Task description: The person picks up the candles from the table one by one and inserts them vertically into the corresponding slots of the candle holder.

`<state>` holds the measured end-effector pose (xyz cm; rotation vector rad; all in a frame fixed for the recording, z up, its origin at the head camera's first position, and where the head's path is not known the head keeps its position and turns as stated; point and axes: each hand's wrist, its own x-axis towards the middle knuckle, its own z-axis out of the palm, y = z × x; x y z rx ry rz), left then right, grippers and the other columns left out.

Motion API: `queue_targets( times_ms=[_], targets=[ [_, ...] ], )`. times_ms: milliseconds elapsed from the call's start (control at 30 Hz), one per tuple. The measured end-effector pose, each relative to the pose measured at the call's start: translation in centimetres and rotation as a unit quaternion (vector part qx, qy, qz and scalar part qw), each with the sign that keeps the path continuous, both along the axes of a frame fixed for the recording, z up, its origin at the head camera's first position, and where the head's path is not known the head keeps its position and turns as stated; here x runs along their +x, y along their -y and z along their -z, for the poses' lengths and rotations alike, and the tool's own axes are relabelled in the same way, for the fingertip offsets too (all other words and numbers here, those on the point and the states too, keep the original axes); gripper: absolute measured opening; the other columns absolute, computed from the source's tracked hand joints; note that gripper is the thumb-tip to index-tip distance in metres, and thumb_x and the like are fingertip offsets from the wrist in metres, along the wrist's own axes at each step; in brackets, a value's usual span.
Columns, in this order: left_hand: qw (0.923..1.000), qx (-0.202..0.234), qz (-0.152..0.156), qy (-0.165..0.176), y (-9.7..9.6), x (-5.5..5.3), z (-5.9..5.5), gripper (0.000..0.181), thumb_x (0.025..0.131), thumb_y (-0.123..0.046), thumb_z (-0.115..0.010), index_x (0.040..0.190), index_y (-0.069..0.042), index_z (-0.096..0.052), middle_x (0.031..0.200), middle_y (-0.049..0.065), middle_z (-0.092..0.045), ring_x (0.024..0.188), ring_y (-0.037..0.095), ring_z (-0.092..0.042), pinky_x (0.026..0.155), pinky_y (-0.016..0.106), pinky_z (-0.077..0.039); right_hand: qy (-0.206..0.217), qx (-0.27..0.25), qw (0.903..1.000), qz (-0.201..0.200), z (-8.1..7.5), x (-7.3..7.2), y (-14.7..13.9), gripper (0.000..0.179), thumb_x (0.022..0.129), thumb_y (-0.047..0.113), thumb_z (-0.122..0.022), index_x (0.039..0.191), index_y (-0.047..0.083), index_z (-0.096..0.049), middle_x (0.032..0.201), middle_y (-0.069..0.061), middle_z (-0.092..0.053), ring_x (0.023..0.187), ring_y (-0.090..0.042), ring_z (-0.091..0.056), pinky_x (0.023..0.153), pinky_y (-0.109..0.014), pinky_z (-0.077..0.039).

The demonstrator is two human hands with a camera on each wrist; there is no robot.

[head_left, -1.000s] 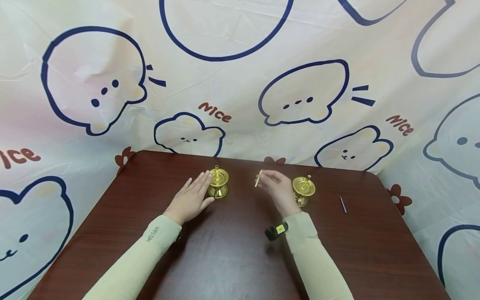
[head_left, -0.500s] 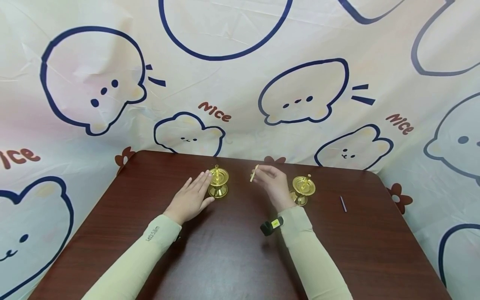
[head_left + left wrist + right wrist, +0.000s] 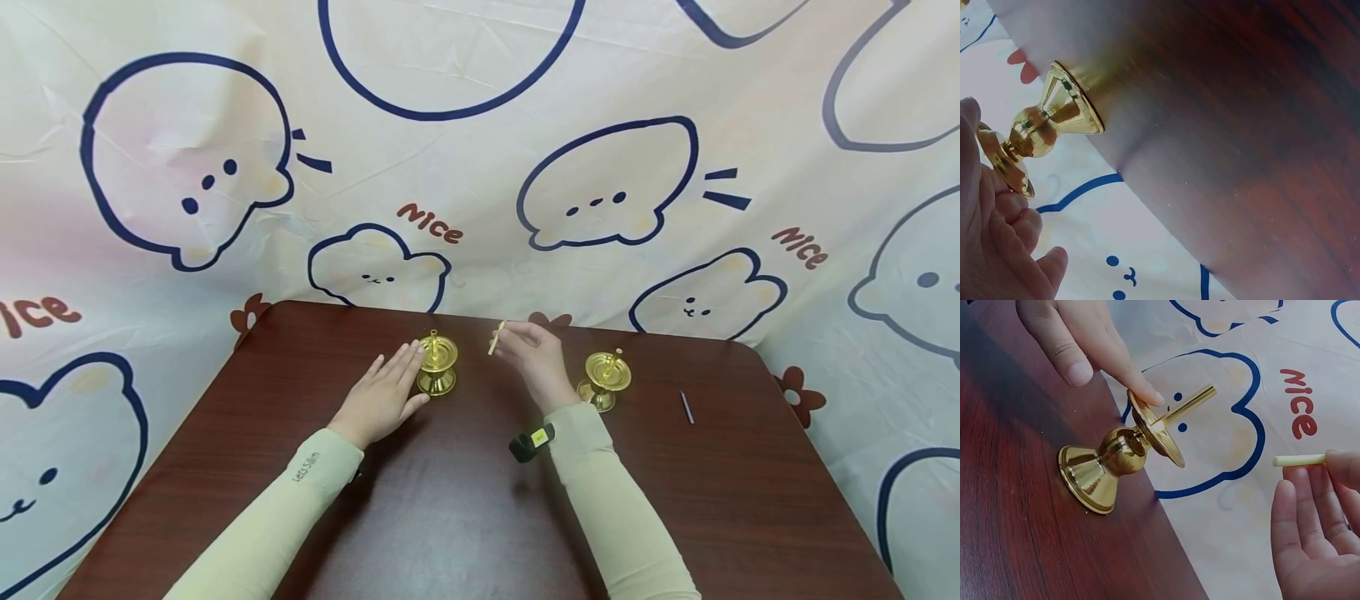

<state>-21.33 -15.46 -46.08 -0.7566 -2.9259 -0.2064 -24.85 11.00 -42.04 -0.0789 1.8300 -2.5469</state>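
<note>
My left hand (image 3: 378, 398) reaches out with straight fingers, their tips at the dish rim of a brass oil lamp or candle holder (image 3: 437, 382) standing upright on the table. In the right wrist view the thumb of that hand is apart from this holder (image 3: 1035, 131), and a bare brass tube (image 3: 1191, 405) rises from its dish. To its right, my right hand (image 3: 536, 362) pinches a short pale yellow stick (image 3: 1297, 460) between thumb and fingertips. The stick is held in the air, tilted, a little way from the holder.
A second brass holder (image 3: 602, 387) of the same shape stands right of my right hand, close to the wrist. Farther right a thin purple stick (image 3: 687, 408) lies on the dark wooden table (image 3: 450, 517). A printed cloth (image 3: 480, 183) hangs behind the table's far edge.
My right hand has moved left with the pale yellow stick, closer to the left holder, baring more of the right one. My left hand has stayed at its holder.
</note>
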Motion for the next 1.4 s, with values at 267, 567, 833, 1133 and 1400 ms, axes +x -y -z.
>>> queue_targets(
  times_ms=[267, 567, 833, 1133, 1400],
  targets=[
    [0.9999, 0.01, 0.001, 0.003, 0.0, 0.1, -0.2, 0.074, 0.105, -0.042, -0.052, 0.159, 0.002, -0.026, 0.165, 0.018, -0.026, 0.153, 0.032, -0.021, 0.121, 0.055, -0.023, 0.005, 0.001, 1.0, 0.003, 0.2, -0.5, 0.8, 0.009, 0.095, -0.003, -0.067, 0.103, 0.001, -0.069, 0.094, -0.006, -0.073, 0.082, -0.015, -0.073, 0.087, -0.034, -0.059],
    [0.9999, 0.011, 0.003, -0.006, 0.0, 0.2, -0.2, 0.073, 0.105, -0.04, -0.054, 0.158, 0.003, -0.028, 0.164, 0.021, -0.027, 0.152, 0.034, -0.023, 0.119, 0.057, -0.025, -0.007, 0.021, 0.9997, -0.01, -0.4, -1.0, 2.0, 0.018, 0.095, 0.001, -0.069, 0.111, -0.007, -0.068, 0.099, -0.01, -0.072, 0.086, -0.015, -0.073, 0.093, -0.038, -0.057],
    [0.9998, 0.018, 0.002, -0.003, -0.1, 0.3, -0.3, 0.074, 0.104, -0.039, -0.056, 0.157, 0.004, -0.028, 0.163, 0.021, -0.028, 0.152, 0.034, -0.023, 0.12, 0.056, -0.025, -0.01, 0.06, 0.998, -0.018, -0.9, -1.3, 2.7, 0.028, 0.095, 0.009, -0.072, 0.118, -0.006, -0.068, 0.107, -0.011, -0.071, 0.093, -0.018, -0.072, 0.094, -0.038, -0.056],
    [0.9998, 0.019, 0.002, -0.008, -0.2, 0.3, -0.2, 0.072, 0.104, -0.038, -0.056, 0.157, 0.004, -0.029, 0.163, 0.021, -0.028, 0.152, 0.035, -0.024, 0.119, 0.057, -0.025, -0.019, 0.055, 0.9982, -0.018, -1.0, -2.1, 3.4, 0.029, 0.095, 0.008, -0.072, 0.119, -0.008, -0.067, 0.108, -0.015, -0.072, 0.088, -0.016, -0.073, 0.092, -0.035, -0.057],
    [0.9996, 0.026, 0.0, -0.009, -0.1, 0.2, 0.1, 0.073, 0.103, -0.037, -0.058, 0.157, 0.004, -0.029, 0.163, 0.021, -0.029, 0.152, 0.034, -0.025, 0.119, 0.057, -0.026, -0.027, 0.08, 0.9961, -0.024, -1.4, -2.2, 4.1, 0.03, 0.096, 0.011, -0.072, 0.12, -0.006, -0.068, 0.106, -0.012, -0.072, 0.091, -0.018, -0.073, 0.092, -0.034, -0.057]
  ],
)
